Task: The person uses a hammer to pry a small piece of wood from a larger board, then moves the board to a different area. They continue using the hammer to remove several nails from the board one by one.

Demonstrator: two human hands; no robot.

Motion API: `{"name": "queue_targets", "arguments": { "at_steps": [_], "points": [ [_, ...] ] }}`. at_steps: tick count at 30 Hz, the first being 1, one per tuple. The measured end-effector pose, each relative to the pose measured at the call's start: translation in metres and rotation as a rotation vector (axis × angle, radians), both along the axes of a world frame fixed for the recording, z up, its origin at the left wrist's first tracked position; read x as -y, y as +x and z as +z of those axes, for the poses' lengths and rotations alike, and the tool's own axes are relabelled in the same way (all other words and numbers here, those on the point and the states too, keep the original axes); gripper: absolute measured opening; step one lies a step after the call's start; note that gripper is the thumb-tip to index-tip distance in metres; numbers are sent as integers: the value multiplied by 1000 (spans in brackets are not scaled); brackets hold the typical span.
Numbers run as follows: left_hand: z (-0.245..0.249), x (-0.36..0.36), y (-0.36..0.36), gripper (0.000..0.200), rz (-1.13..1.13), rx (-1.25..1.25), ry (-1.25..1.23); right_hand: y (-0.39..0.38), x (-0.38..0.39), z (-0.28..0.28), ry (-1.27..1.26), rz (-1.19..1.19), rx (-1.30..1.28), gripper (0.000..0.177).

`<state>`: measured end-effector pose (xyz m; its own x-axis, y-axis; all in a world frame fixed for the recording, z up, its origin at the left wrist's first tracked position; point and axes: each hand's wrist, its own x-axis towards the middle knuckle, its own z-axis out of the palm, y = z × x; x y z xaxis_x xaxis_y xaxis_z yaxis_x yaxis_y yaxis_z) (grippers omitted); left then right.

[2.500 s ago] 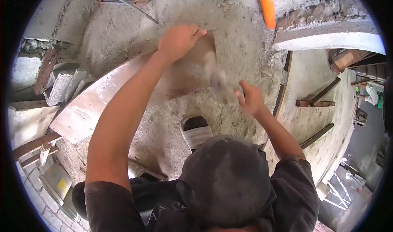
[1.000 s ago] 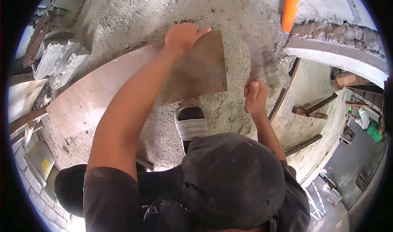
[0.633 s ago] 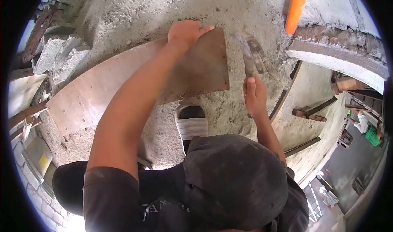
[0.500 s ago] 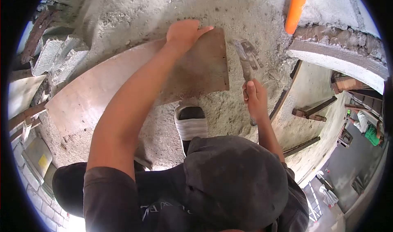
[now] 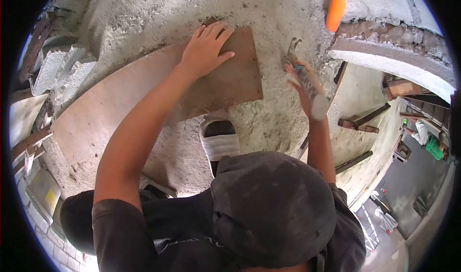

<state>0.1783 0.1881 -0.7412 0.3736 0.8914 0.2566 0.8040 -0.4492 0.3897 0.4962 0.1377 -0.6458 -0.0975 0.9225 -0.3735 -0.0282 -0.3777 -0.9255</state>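
My left hand (image 5: pixel 205 52) lies with its fingers spread on the upper edge of a brown curved board (image 5: pixel 110 104), near its right end. The board rests on rough, dusty ground. To the right of the board, my right hand (image 5: pixel 308 90) holds a hammer (image 5: pixel 314 97), which is blurred by motion. Its thick grip end points down toward the wrist, and a forked metal end shows beyond the fingers. Some fingers look loose around it. Below the board is a shoe with pale straps (image 5: pixel 220 145).
An orange pipe (image 5: pixel 338 7) hangs at the top right, above a curved concrete edge (image 5: pixel 394 63). Broken grey blocks (image 5: pixel 72 70) are at the left. A large panel with wooden pieces (image 5: pixel 360 123) stands on the right. Another person (image 5: pixel 432 145) is at the far right.
My left hand has opened flatter on the board, its fingers now spread. My right hand has moved up slightly and loosened, and the hammer has shifted and turned in it.
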Motion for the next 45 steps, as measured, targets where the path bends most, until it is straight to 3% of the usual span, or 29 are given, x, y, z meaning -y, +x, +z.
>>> {"name": "queue_targets", "arguments": {
  "at_steps": [1, 3, 4, 6, 7, 9, 10, 11, 13, 14, 18, 20, 24, 27, 29, 33, 35, 37, 39, 41, 45],
  "points": [
    [-3, 1, 0, 63, 2, -22, -7, -1, -6, -1, 4, 3, 4, 41],
    [-7, 3, -1, 64, 10, -5, -22, -5, -18, -6, 306, 128, 753, 28],
    [-9, 4, -3, 65, 14, 9, -40, 0, -28, -10, 310, 137, 751, 28],
    [-14, 7, -2, 65, 29, -7, -41, 15, -45, -13, 394, 111, 1138, 18],
    [-13, 5, -2, 65, 39, -23, -37, 8, -51, -3, 404, 114, 1135, 18],
    [-14, 4, -1, 65, 52, -30, -39, 1, -60, 17, 817, 162, 1052, 24],
    [-15, 6, -1, 66, 56, -34, -47, 0, -67, 13, 865, 159, 846, 21],
    [-17, 8, -1, 66, 60, -32, -55, 0, -60, 16, 859, 167, 845, 21],
    [-17, 7, 1, 67, 65, -23, -48, -31, -41, 49, 368, 33, 273, 19],
    [-18, 6, 1, 67, 64, -21, -49, -54, -38, 52, 330, -48, 196, 22],
    [-19, 6, 1, 67, 77, -25, -13, -104, -43, 46, 58, -77, 166, 31],
    [-19, 9, 1, 67, 81, -28, -12, -119, -51, 30, -22, 9, 368, 25],
    [-21, 7, 0, 67, 87, -37, 8, -135, -72, 19, -16, 32, 409, 29],
    [-21, 7, 1, 67, 88, -64, 18, -144, -86, 18, -1, 24, 354, 42],
    [-21, 9, 1, 66, 90, -69, 19, -159, -87, 19, 146, 73, 546, 44],
    [-22, 8, 1, 65, 89, -66, 25, -168, -75, 20, 203, 104, 649, 46],
    [-23, 8, 0, 64, 103, -76, 21, -158, -41, 25, 352, 172, 589, 42],
    [-21, 8, 0, 65, 84, 9, 29, -121, -12, -3, 719, 306, 778, 36],
    [-19, 8, 0, 64, 103, -7, 25, -86, 9, 23, 459, 449, 489, 32],
    [-20, 10, 1, 63, 112, -21, 28, -64, 27, 24, 674, 396, 172, 32],
    [-25, 4, 1, 61, 113, -38, 36, -29, 48, 42, 766, 286, 151, 40]
  ]
}}
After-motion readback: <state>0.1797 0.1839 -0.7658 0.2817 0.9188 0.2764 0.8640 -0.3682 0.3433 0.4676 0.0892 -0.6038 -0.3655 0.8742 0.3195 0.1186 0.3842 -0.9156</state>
